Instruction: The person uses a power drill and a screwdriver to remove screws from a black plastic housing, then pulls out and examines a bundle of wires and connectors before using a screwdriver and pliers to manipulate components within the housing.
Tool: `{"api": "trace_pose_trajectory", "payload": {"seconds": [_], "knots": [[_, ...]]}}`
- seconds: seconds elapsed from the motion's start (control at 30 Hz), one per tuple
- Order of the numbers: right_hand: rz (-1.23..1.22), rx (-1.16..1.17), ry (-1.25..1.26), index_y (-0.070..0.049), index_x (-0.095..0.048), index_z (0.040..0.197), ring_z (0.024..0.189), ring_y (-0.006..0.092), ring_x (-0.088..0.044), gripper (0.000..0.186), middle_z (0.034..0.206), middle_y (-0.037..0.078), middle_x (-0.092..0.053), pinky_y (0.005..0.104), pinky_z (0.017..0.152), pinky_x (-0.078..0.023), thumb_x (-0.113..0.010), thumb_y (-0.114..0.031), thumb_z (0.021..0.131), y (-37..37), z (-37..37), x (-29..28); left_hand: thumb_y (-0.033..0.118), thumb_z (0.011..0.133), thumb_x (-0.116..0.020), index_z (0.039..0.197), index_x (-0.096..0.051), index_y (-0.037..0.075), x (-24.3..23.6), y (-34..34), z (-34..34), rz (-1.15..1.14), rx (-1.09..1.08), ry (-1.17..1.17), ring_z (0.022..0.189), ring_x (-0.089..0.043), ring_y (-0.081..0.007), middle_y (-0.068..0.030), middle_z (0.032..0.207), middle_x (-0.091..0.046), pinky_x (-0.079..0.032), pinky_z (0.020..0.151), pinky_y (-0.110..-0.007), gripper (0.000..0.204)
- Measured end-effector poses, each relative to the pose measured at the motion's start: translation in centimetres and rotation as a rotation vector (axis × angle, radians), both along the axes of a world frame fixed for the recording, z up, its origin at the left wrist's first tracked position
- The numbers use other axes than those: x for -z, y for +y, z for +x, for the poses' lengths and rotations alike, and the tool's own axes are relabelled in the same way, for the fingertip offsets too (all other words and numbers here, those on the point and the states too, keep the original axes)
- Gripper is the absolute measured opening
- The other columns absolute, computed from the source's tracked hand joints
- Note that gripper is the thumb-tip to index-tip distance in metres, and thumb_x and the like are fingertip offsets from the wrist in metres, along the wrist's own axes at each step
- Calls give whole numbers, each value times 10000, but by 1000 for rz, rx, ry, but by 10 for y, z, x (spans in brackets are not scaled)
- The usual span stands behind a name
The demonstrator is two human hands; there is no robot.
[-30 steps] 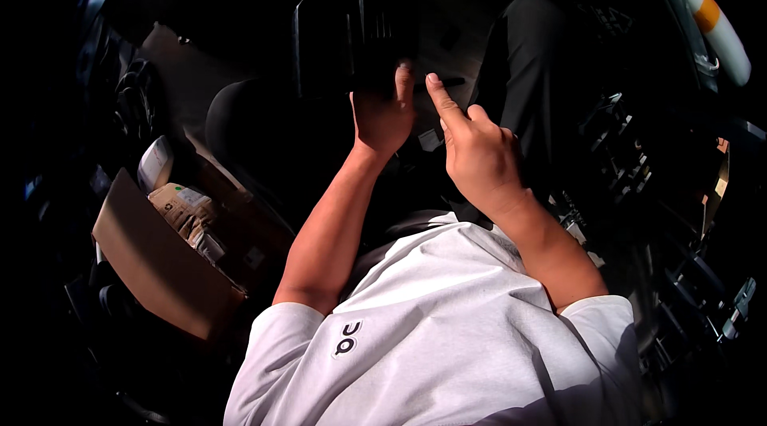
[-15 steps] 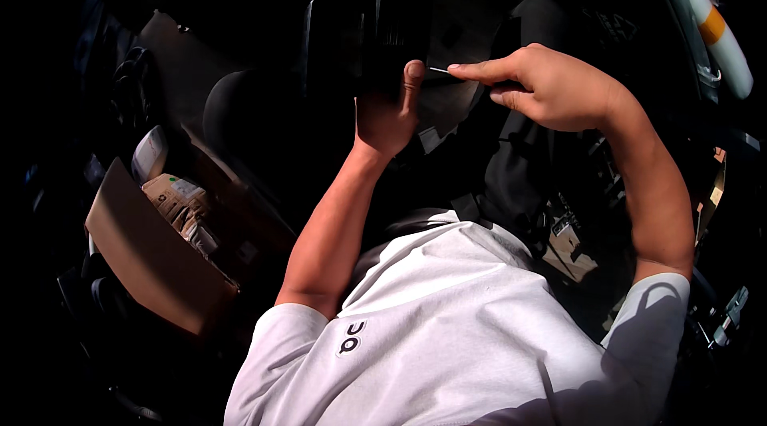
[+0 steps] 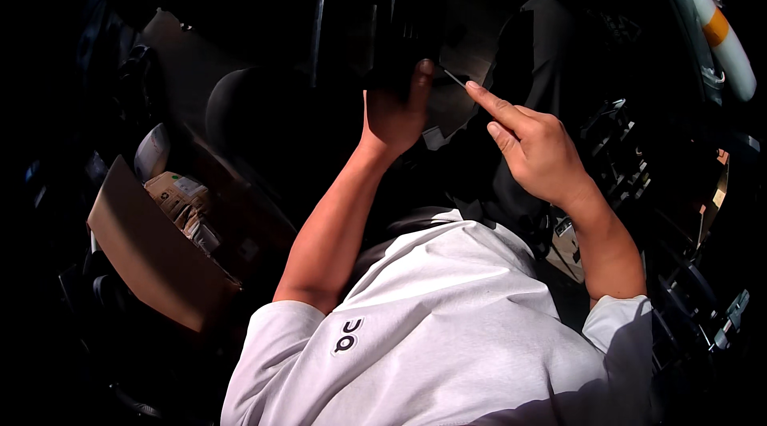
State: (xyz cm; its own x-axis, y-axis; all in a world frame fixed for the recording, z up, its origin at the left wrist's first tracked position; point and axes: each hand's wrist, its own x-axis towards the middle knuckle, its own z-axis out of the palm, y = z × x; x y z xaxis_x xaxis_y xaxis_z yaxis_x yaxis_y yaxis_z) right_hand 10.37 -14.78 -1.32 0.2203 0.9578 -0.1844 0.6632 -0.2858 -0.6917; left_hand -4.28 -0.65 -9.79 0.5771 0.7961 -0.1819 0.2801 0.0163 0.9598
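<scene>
Deep shadow swallows most of what the person has up front: from here I can make out only pale edges and a few thin slits on the black, boxy, flat-panelled object (image 3: 387, 38), and its far end runs out of sight. The left hand (image 3: 395, 118) vanishes into that darkness beyond the palm, so I can't tell whether its fingers are closed on anything.

The boxy object sits just beyond the left hand, meeting it along the near side. A thin, grey, straight rod (image 3: 454, 76) slants from the right hand's (image 3: 543, 150) index fingertip toward the left thumb; how the right hand grips it is hidden from me.

The left hand points away from the body, thumb raised. The right hand reaches in from the right, elbow bent, index finger stretched out, thumb apart from its tip, other fingers curled under.
</scene>
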Motion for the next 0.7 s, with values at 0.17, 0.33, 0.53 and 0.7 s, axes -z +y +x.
{"api": "trace_pose_trajectory", "payload": {"seconds": [0.17, 0.33, 0.53, 0.7], "knots": [[108, 208, -152, -205, -508, 1454, 543, 205, -513, 581, 675, 81, -516, 351, 561, -494, -608, 2, 920, -5, -50, 22, 289, 987, -589, 922, -649, 5, 4, 0, 0, 38, 9, 42, 601, -616, -237, -127, 688, -626, -460, 545, -363, 297], [200, 340, -191, -200, -466, 1477, 545, 263, -603, 633, 678, 107, -556, 390, 501, -548, -606, -20, 887, 8, -82, 40, 221, 973, -594, 905, -654, 4, 1, 0, 4, 26, -34, 76, 584, -610, -248, -135, 684, -634, -468, 544, -357, 236], [-22, 189, -330, -216, -434, 1497, 509, 295, -625, 701, 746, 141, -559, 398, 503, -561, -610, -19, 848, 19, -68, 25, 219, 965, -616, 865, -654, -2, 3, 2, 6, 31, -94, 90, 566, -605, -240, -121, 652, -627, -461, 537, -349, 245], [-374, -14, 112, -120, -520, 1423, 571, 263, -647, 470, 703, 157, -664, 379, 660, -558, -530, -76, 955, 40, -5, -34, 333, 1011, -552, 753, -603, 10, 14, 0, -2, 129, -86, 17, 463, -564, -120, -38, 544, -553, -429, 416, -276, 416]]}}
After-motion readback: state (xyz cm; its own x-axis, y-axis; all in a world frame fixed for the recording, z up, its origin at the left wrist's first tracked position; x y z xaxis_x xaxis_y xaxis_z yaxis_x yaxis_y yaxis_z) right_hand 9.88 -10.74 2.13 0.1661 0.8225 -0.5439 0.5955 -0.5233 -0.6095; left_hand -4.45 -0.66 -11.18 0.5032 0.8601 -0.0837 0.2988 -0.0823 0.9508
